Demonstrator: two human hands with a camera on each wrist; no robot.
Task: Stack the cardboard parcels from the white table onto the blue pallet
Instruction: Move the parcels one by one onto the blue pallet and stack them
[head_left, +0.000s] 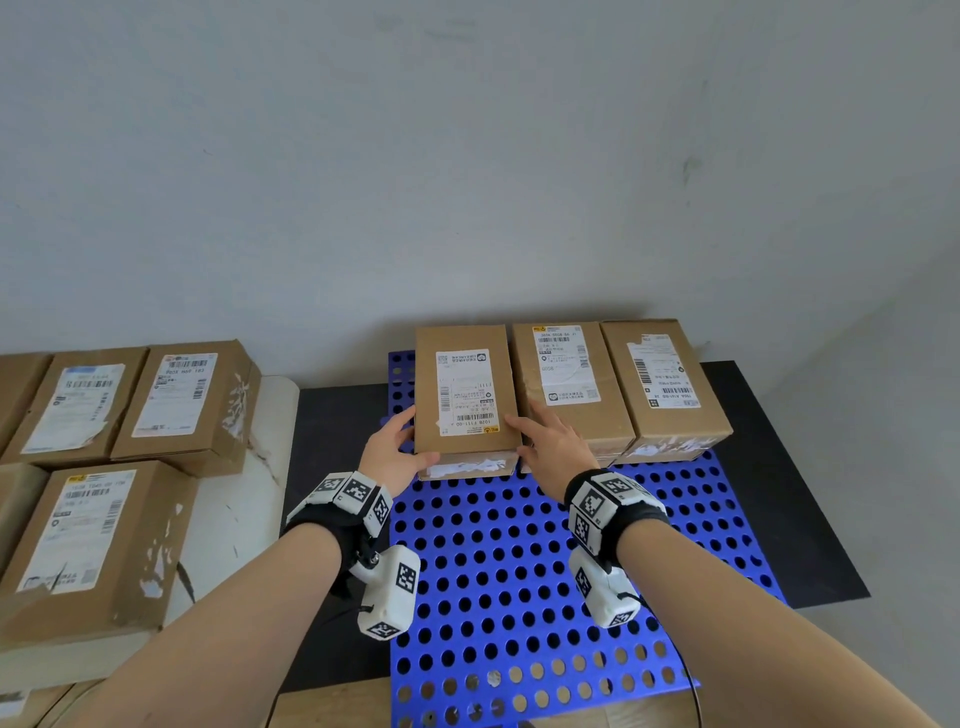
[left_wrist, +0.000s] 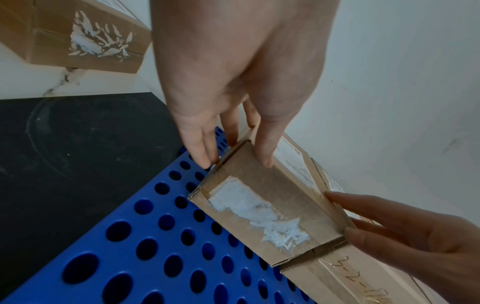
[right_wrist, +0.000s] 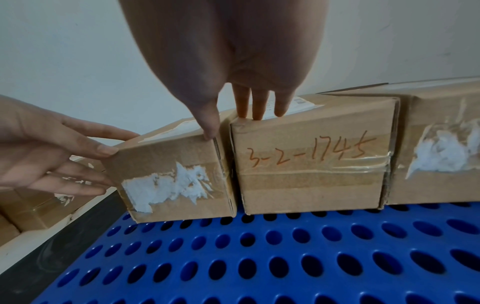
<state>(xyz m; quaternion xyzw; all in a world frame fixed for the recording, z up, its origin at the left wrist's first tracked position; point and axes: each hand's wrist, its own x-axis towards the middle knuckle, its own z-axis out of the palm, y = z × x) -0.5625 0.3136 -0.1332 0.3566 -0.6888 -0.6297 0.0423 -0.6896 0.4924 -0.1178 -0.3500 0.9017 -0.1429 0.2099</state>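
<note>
Three cardboard parcels stand in a row at the far edge of the blue pallet (head_left: 519, 571). Both my hands are on the leftmost parcel (head_left: 462, 389), which has torn white tape on its near face (left_wrist: 259, 205). My left hand (head_left: 400, 441) touches its near left corner: straight fingers (left_wrist: 202, 152) lie along the left side and the thumb on the near top edge. My right hand (head_left: 545, 441) touches the near right corner with the thumb. Its straight fingers (right_wrist: 259, 111) rest on top of the middle parcel (right_wrist: 311, 164), marked "3-2-1745". The third parcel (head_left: 665, 384) is untouched.
Several labelled parcels (head_left: 187, 400) stand on the white table (head_left: 249, 493) to the left. The pallet lies on a black mat (head_left: 332, 415), with a grey wall close behind the row. The near part of the pallet is bare.
</note>
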